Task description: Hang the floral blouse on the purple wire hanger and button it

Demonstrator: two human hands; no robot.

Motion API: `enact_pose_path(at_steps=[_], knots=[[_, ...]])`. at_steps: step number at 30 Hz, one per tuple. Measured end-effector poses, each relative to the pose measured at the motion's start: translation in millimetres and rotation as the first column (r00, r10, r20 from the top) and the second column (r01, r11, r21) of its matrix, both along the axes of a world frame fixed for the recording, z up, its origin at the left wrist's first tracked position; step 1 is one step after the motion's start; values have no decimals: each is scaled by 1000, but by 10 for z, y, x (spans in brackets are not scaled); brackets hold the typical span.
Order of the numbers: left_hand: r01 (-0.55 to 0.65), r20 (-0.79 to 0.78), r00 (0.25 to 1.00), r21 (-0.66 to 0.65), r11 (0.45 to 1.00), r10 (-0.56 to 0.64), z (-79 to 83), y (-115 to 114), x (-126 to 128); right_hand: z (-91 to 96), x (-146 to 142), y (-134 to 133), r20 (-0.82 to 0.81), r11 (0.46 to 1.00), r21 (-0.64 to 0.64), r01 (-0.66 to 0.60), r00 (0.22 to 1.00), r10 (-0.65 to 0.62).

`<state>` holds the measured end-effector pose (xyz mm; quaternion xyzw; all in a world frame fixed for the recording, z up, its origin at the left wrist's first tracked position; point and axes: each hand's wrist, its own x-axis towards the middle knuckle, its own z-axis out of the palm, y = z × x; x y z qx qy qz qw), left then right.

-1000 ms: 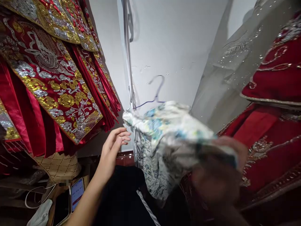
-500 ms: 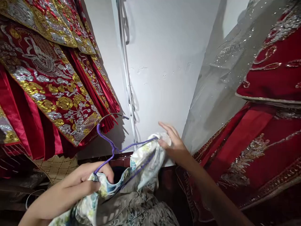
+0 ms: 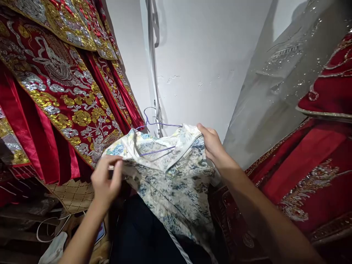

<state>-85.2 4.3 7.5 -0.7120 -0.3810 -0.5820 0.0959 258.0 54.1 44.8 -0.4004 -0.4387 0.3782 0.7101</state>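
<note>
A floral top (image 3: pixel 176 194), white with blue, grey and yellow print, hangs in front of me with its V-shaped neckline upward. Inside its neck and shoulders sits a purple wire hanger (image 3: pixel 165 125), whose hook stands up above the collar. My right hand (image 3: pixel 211 143) pinches the cloth at the right shoulder. At the left shoulder my left hand (image 3: pixel 106 178) has its index finger and thumb on the edge of the fabric. The lower part of the top drapes down over dark clothing.
Red costumes with gold and silver embroidery (image 3: pixel 63 88) hang on the left. Another red beaded garment (image 3: pixel 308 176) and sheer sparkling fabric (image 3: pixel 261 99) hang on the right. A metal rail (image 3: pixel 151 62) runs along the white wall (image 3: pixel 203 55). A phone (image 3: pixel 101 232) and white cable (image 3: pixel 45 240) lie low left.
The hanger has gone from partly inside the top to lying across both shoulders. The top is now spread out, my left hand has moved up, and my right hand has closed on the shoulder.
</note>
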Motion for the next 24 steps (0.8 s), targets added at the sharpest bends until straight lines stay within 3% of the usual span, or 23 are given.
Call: enact_pose_path(at_steps=[3,7,11,12,14,17,20,24], knots=[[99,38,995,-234,967,-92,-408,-69,235,-74,-3,32,1,998,18,56,998,-56],[139,329,944,-420,897,8,-830,47,409,-116,-55,71,22,996,46,73,997,-74],[388,464,881,-590,708,-97,-1027,83,652,-190,-74,93,33,984,49,173,984,-174],[431,480,868,-606,669,-125,-1044,72,737,-218,-74,95,29,979,39,202,979,-204],[468,498,854,-609,641,-150,-1035,66,905,-252,-75,111,25,969,18,245,969,-246],[484,543,827,-559,673,-145,-920,175,1057,-199,-74,170,19,961,12,275,961,-275],[512,617,777,-500,698,-128,-751,408,1043,-121,-30,194,-3,954,18,300,954,-300],[473,615,780,-458,753,-116,-629,593,941,-281,87,63,-80,939,-4,344,936,-343]])
